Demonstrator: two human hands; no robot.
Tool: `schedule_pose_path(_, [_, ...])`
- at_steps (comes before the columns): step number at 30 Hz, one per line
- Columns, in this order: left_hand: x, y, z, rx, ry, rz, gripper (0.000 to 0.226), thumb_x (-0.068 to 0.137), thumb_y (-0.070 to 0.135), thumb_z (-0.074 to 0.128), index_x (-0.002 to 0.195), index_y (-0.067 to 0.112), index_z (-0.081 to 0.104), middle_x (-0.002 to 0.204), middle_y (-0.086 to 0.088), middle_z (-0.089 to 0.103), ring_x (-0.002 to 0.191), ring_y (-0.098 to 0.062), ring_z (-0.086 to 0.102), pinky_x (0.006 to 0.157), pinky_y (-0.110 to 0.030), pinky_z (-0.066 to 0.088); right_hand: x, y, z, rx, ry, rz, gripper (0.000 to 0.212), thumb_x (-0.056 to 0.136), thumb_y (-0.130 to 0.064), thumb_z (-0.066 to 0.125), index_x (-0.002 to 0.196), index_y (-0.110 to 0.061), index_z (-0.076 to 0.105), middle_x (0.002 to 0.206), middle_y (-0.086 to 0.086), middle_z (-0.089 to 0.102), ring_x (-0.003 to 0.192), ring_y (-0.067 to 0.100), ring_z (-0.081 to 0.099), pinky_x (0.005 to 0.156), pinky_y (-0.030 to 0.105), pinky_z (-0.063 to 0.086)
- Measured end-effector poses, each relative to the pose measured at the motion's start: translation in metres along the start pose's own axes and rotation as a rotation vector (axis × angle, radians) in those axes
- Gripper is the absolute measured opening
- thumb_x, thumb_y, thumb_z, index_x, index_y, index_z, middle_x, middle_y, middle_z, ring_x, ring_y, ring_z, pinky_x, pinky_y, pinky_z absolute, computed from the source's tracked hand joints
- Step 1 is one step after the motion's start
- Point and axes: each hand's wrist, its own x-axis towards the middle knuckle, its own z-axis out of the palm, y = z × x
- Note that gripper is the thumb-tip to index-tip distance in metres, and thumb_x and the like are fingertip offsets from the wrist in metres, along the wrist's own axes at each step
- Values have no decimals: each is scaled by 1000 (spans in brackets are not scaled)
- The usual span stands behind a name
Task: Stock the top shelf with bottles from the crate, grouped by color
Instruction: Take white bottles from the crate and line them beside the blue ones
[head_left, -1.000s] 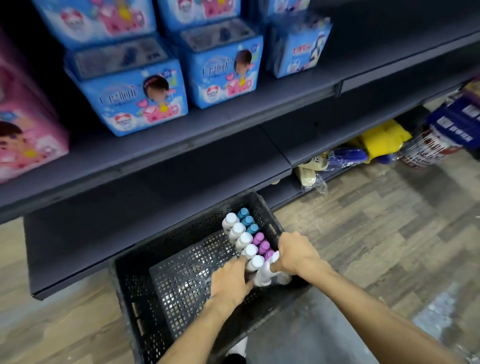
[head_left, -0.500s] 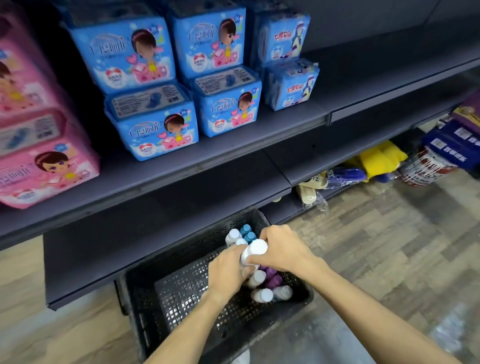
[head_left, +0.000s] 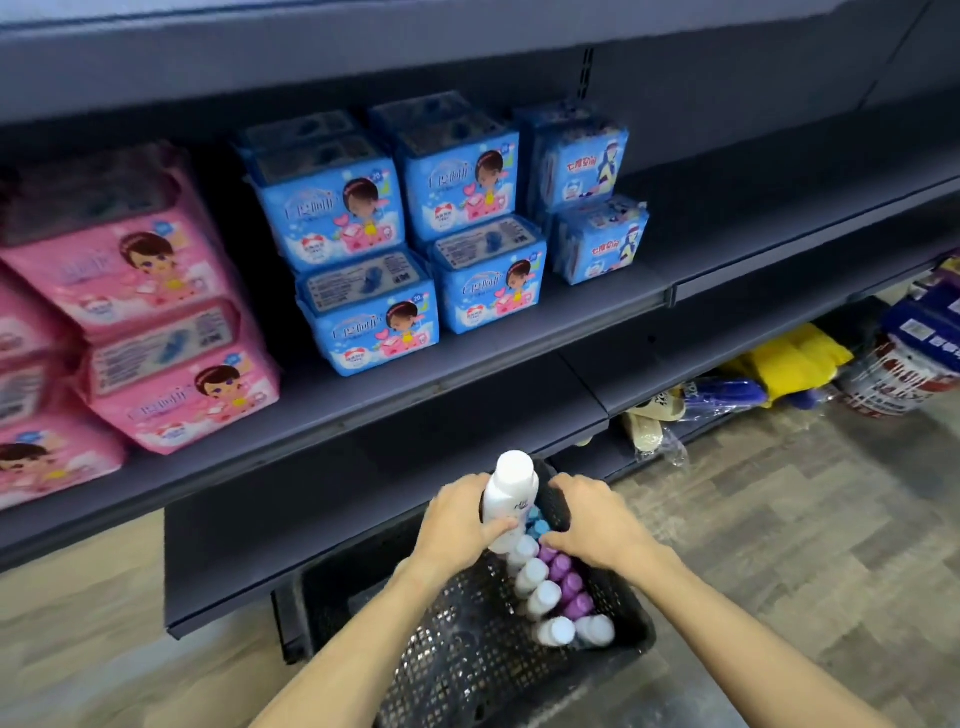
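1. Dark matte metal shelves (head_left: 467, 374) are carrying glossy soft packs (head_left: 363, 260).
2. A black plastic mesh crate (head_left: 457, 654) is sitting below them.
3. The left hand (head_left: 457, 525) is curling its fingers round a smooth white bottle (head_left: 511, 486), holding it upright over the crate.
4. The right hand (head_left: 597, 525) is arching beside it, fingertips at the purple caps (head_left: 563, 569); its grip cannot be told.
5. 2 rows of round-capped bottles (head_left: 540, 597) are filling the crate's right side.

white bottle (head_left: 511, 488): white body, rounded white cap, dark print on its side; upright, raised above the crate's far end, gripped by the left hand (head_left: 457, 525)
crate (head_left: 467, 670): black plastic lattice, standing on the floor
white-capped bottles (head_left: 535, 577): a row along the crate's right side
purple-capped bottles (head_left: 569, 584): a row just beside them, against the right wall
blue-capped bottles (head_left: 535, 519): far end, partly hidden
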Motion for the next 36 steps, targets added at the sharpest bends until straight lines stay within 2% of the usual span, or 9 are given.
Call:
schedule_pose_path(3, [6,20,-37,-15,18,21,40,72,52,74,102,28,63,97,11,68,90,-12,63,80,-38,53,0,-14,-29,10,50,-35,67,75,-46,75,131,-20,50,125,1,59,116,21,56,91,34,48])
schedule_pose_path(11, [1,85,-146,8,127,129,39,75,48,74,105,25,64,101,11,68,92,-9,62,82,-37,53,-13,-69,-131,-11,202,-189,71,72,-49,78,132,-21,52,128,-2,59,116,19,57,91,32,47])
schedule_pose_path(15, [-15,118,-209,15,183,183,37,75,47,75,102,23,67,94,9,69,86,-11,63,77,-37,53,-33,-100,-179,-13,283,-280,75,69,-45,82,134,-24,50,131,-4,58,119,16,56,96,33,48])
schedule_pose_path(21, [-45,171,-302,62,255,272,33,73,41,77,97,20,70,93,4,73,85,-12,67,78,-39,55,-69,-151,-256,-52,432,-408,66,68,-43,80,126,-22,55,122,-2,63,108,18,60,90,34,51])
schedule_pose_path(24, [-63,193,-343,90,305,316,29,74,37,79,97,20,71,91,5,74,84,-12,68,77,-37,55,-87,-175,-295,-72,499,-462,72,68,-44,83,129,-19,55,123,-1,64,109,18,60,92,35,51])
schedule_pose_path(29, [-83,224,-408,102,377,363,24,76,36,79,95,22,72,89,8,74,82,-8,68,78,-32,55,-112,-210,-353,-55,588,-542,69,69,-38,85,128,-14,58,124,3,66,113,19,61,96,37,49])
schedule_pose_path(36, [-89,251,-475,118,432,324,24,78,37,78,97,24,71,89,10,73,83,-11,68,78,-32,56,-124,-249,-402,-38,644,-612,69,68,-42,85,126,-17,58,118,0,65,107,17,61,93,35,51])
